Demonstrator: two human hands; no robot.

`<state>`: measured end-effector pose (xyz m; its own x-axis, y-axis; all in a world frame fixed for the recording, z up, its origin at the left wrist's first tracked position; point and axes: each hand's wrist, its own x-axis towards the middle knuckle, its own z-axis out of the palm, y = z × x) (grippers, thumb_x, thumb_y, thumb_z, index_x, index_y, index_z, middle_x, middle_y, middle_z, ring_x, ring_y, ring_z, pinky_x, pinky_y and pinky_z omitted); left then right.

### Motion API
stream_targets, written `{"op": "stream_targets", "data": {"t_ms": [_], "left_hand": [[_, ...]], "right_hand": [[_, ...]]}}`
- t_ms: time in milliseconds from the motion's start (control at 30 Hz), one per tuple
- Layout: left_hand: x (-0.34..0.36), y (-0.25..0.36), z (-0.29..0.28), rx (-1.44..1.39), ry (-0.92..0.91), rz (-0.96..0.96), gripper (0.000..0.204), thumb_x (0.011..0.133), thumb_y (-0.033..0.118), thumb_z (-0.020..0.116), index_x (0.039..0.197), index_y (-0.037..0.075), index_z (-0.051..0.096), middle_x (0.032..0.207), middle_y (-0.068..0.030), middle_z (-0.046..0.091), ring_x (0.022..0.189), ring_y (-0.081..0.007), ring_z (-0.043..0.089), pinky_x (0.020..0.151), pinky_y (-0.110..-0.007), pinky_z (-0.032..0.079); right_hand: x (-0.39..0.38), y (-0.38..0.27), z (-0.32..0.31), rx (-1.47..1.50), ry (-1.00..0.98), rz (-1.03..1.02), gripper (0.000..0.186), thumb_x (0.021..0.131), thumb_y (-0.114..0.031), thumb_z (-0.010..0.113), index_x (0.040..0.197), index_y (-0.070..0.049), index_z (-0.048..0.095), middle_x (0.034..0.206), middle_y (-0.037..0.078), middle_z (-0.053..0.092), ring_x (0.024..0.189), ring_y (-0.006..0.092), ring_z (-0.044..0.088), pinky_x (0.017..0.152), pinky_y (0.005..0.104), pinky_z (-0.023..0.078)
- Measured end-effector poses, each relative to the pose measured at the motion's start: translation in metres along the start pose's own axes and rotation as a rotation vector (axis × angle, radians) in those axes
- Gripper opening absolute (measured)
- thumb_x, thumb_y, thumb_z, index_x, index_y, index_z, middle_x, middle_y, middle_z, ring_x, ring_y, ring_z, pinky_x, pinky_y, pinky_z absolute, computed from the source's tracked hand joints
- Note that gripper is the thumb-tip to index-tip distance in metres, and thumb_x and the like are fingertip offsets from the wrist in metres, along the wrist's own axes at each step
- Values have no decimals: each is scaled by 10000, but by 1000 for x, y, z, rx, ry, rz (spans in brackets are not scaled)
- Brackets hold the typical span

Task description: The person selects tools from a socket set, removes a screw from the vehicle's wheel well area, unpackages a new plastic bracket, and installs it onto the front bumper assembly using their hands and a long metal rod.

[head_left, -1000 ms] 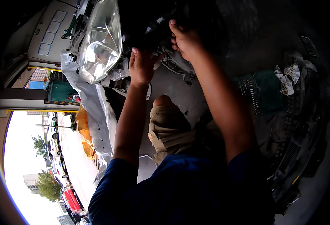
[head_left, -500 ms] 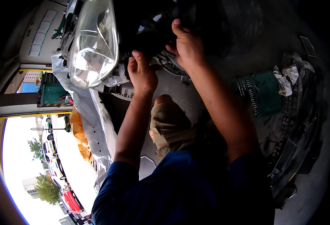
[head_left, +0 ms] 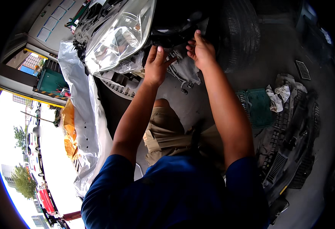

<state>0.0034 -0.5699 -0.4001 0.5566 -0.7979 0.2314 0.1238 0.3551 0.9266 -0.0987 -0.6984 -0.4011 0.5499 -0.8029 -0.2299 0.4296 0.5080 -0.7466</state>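
Note:
Both my arms reach up to the lower edge of a glossy black car body panel [head_left: 175,30], beside a large clear headlight [head_left: 120,38]. My left hand [head_left: 156,66] is closed on the edge just right of the headlight, thumb up on its face and fingers curled behind. A little farther right, my right hand [head_left: 202,51] is closed on the same edge with its thumb pointing up. Deep shadow hides much of the panel and what lies behind the fingers. Exposed metal and plastic parts [head_left: 184,70] hang below it, between and under my hands.
A tyre [head_left: 238,36] stands right of my hands. A green tool case [head_left: 259,108], crumpled paper [head_left: 278,97] and black grille and bumper parts [head_left: 285,145] lie on the floor at right. White sheeting [head_left: 87,126] runs down the left side, near a bright opening with parked vehicles.
My view has turned, so the headlight appears farther right and tilted, and the tyre shows more plainly. Both hands remain at the panel's edge, the right one slightly lower in view.

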Motion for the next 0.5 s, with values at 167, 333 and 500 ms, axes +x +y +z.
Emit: {"op": "stream_targets", "data": {"t_ms": [167, 333, 500], "left_hand": [[-6, 7, 1, -32, 45, -65, 268, 959, 359, 490, 1033, 103, 519, 995, -3, 545, 986, -170, 546, 858, -439, 499], [-8, 4, 18, -60, 134, -82, 304, 960, 391, 468, 987, 94, 528, 1011, -29, 564, 1012, -209, 569, 799, -443, 536], [-9, 8, 19, -67, 130, -64, 292, 969, 365, 458, 967, 84, 538, 1041, -38, 588, 995, -185, 570, 790, -432, 544]], "right_hand": [[11, 3, -4, 67, -46, 99, 493, 809, -571, 606, 1034, -142, 514, 748, 6, 556, 572, 112, 541, 501, 249, 448], [-1, 6, 1, 117, -4, 77, 513, 812, -602, 562, 908, -102, 505, 718, 4, 519, 600, 134, 538, 491, 260, 413], [-4, -2, 2, 71, 4, 41, 474, 843, -564, 547, 961, -106, 523, 812, 7, 534, 677, 149, 551, 545, 286, 430]]}}
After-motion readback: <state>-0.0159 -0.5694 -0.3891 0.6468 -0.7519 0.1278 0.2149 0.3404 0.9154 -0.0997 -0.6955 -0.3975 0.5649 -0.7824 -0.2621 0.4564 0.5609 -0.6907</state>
